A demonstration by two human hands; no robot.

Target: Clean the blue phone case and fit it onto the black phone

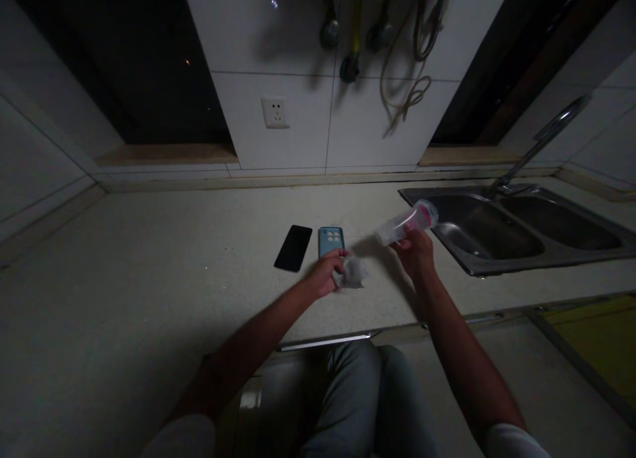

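Note:
My left hand [324,274] grips a crumpled white cloth or tissue [352,274] low on the speckled countertop [149,266], just in front of a phone in a blue case [331,240]. My right hand [415,254] holds up a clear plastic bottle [400,224] with a pink end, tilted across the air above the counter. That bottle sits close to the near left side of the sink. A black smartphone [293,248] lies face up to the left of the blue-cased phone.
A stainless double sink [477,267] with a tall chrome faucet [541,142] is set into the counter at right. Behind stand a tiled wall, a power socket [275,113], and hanging hoses [412,47]. My knees show below the counter's front edge.

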